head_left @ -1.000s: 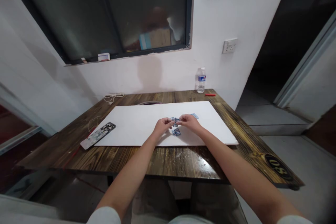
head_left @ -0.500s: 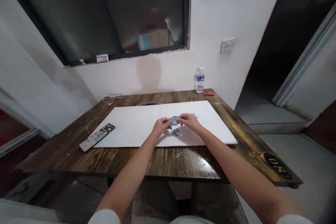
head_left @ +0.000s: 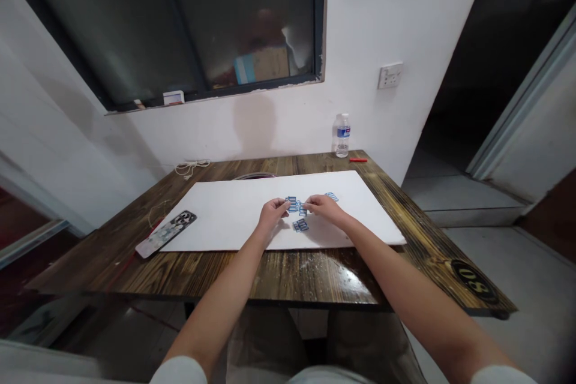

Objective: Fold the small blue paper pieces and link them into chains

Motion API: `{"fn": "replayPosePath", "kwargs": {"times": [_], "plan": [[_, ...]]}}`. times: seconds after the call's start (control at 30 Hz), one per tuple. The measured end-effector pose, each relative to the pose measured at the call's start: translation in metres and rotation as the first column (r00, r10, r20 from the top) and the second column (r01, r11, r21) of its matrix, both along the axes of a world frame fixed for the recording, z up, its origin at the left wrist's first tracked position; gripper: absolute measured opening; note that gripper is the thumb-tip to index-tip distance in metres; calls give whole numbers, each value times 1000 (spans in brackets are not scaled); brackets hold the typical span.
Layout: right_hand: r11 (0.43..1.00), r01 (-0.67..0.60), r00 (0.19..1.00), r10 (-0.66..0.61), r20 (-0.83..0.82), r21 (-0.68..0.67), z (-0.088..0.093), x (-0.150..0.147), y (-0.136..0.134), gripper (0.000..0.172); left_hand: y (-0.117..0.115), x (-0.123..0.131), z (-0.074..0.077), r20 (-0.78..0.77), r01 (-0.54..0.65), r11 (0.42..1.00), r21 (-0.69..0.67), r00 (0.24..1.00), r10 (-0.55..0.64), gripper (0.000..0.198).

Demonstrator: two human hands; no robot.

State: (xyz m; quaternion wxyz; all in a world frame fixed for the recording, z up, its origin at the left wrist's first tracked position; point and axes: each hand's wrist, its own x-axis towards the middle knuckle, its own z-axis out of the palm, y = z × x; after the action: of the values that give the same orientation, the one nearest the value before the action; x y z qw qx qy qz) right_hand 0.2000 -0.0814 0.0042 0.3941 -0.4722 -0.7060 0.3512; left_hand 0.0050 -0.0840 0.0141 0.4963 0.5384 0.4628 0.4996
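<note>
- Several blue pieces (head_left: 301, 225) lie on white board (head_left: 216, 216), between and just beyond hands.
- Left hand (head_left: 272, 216), right hand (head_left: 324, 208): both curled at pieces; grip cannot be told.
- Phone (head_left: 166, 233) on table (head_left: 288, 276), beside board.

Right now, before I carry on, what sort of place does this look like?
Probably a plain indoor workroom, though I can't be certain. A dark-stained wooden table stands against a white plastered wall, which has a white square wall socket and a dark-framed interior window.
</note>
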Motion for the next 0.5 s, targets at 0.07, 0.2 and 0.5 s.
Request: {"fn": "replayPosePath", "kwargs": {"times": [0.07,0.2,0.5], "plan": [[1000,-24,990,22,139,16,1,0,-2,29,0,0,0,3,-8,1000,2,1000,8,39],[998,-54,930,35,365,41,0,-1,-7,27,0,0,0,-4,1,1000,0,1000,-1,41],[988,27,953,-72,294,155,0,-2,-7,28,-1,0,-2,-66,55,998,29,996,-53,42]]}}
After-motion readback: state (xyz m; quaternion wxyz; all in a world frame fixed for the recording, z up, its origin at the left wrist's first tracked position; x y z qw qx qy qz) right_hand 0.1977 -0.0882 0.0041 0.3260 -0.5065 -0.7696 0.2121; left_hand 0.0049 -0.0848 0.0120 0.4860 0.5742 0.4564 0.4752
